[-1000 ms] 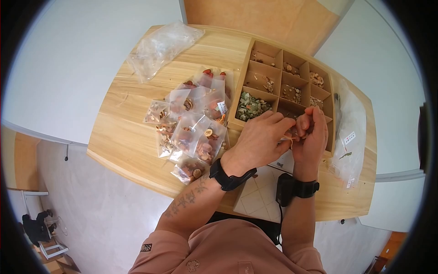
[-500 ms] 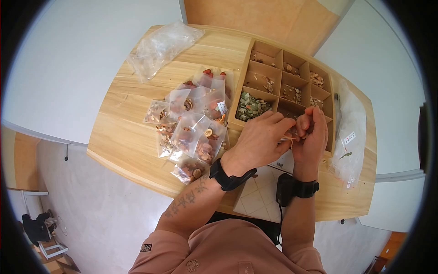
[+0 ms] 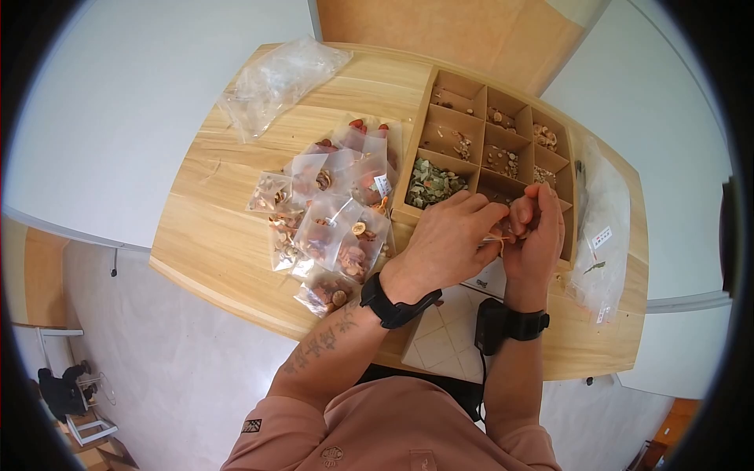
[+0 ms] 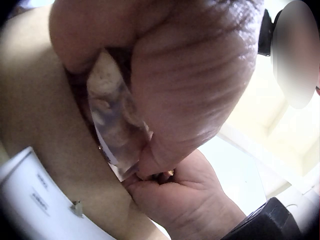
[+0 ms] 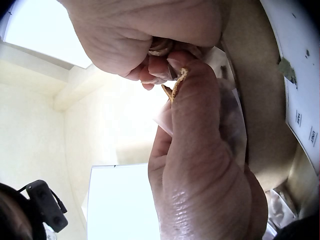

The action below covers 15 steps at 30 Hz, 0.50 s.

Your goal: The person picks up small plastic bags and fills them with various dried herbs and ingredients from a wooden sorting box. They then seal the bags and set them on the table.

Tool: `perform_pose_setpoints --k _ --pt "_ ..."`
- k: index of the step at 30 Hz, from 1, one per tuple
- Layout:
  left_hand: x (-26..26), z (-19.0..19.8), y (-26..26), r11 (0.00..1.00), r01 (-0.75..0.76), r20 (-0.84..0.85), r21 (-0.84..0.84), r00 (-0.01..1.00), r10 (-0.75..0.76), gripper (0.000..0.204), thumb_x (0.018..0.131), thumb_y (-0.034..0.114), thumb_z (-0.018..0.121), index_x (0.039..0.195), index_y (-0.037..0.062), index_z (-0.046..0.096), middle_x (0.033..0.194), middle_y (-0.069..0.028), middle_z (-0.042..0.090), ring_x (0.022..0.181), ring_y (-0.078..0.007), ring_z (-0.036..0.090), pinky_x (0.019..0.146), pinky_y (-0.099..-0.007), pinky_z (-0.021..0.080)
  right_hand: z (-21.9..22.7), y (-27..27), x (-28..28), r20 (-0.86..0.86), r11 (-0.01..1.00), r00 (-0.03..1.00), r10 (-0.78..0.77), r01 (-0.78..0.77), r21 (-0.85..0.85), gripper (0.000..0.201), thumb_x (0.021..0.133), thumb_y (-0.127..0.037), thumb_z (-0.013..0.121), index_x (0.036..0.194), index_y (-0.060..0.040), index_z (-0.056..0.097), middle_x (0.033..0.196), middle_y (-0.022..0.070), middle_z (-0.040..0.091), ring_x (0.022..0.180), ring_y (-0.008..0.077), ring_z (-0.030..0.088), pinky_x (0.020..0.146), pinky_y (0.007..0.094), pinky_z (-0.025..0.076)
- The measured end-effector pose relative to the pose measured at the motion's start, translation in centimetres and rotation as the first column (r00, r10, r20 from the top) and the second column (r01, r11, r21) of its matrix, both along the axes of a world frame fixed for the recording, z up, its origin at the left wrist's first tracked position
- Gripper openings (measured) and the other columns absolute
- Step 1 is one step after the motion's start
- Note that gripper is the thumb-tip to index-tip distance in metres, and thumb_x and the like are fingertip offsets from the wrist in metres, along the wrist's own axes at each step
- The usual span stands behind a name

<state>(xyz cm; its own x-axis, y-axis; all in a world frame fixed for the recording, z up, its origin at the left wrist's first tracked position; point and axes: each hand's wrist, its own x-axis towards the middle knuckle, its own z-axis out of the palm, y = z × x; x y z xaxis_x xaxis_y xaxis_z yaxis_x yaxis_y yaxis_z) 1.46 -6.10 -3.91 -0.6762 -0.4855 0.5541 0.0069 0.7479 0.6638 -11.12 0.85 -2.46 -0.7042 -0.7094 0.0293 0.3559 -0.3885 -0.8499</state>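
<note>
Over the front of the compartment box (image 3: 400, 206), my two hands meet. My left hand (image 3: 448, 239) grips a small clear bag (image 4: 112, 120) of pale dried slices between its thumb and fingers. A thin yellow-brown strip (image 5: 179, 85) stands at the left thumb's tip in the right wrist view. My right hand (image 3: 538, 239) curls its fingers round some dried slices (image 5: 161, 46), and its fingertips are against the left hand's. How many pieces it holds is hidden. Green leaf pieces (image 3: 433, 182) fill the compartment beside the left hand.
Filled small bags (image 3: 322, 224) lie in a pile left of the box. Empty-looking plastic bags rest at the table's back left (image 3: 283, 78) and right side (image 3: 605, 235). Below the hands are a white scale (image 3: 493, 276) and a tiled pale block (image 3: 446, 334).
The hands keep the same place and hold, with only very slight finger movement.
</note>
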Motion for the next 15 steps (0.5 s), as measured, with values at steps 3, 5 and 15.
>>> perform_pose_setpoints --k 3,5,15 --pt "-0.03 -0.08 -0.02 1.000 0.003 0.000 0.000 1.000 -0.003 0.035 0.070 0.006 0.072 0.104 0.0050 0.063 0.092 -0.0104 0.065 0.088 -0.0325 0.062 0.076 -0.0408 0.052 0.00 -0.01 0.01 -0.002 1.000 1.000 -0.001 0.001 -0.003 0.023 0.104 -0.025 0.052 0.092 -0.0066 0.059 0.062 -0.0019 0.048 0.052 0.0064 0.041 0.043 0.0213 0.030" --pt "-0.04 -0.10 -0.03 1.000 0.004 0.000 0.000 1.000 -0.004 0.035 0.070 0.006 0.072 0.104 0.0050 0.063 0.092 -0.0102 0.065 0.088 -0.0324 0.062 0.076 -0.0408 0.052 -0.01 -0.01 0.01 -0.006 1.000 1.000 -0.001 0.001 -0.003 0.023 0.104 -0.025 0.052 0.092 -0.0065 0.059 0.062 -0.0019 0.048 0.052 0.0064 0.041 0.043 0.0213 0.030" --pt "0.06 -0.02 0.00 1.000 -0.001 0.004 -0.005 1.000 0.001 0.037 0.070 0.006 0.072 0.107 0.0050 0.063 0.092 -0.0101 0.064 0.087 -0.0322 0.061 0.076 -0.0407 0.051 0.19 -0.02 0.19 0.003 1.000 1.000 -0.016 0.016 0.015 0.022 0.103 -0.024 0.053 0.091 -0.0072 0.059 0.062 -0.0020 0.047 0.052 0.0067 0.041 0.043 0.0217 0.030"
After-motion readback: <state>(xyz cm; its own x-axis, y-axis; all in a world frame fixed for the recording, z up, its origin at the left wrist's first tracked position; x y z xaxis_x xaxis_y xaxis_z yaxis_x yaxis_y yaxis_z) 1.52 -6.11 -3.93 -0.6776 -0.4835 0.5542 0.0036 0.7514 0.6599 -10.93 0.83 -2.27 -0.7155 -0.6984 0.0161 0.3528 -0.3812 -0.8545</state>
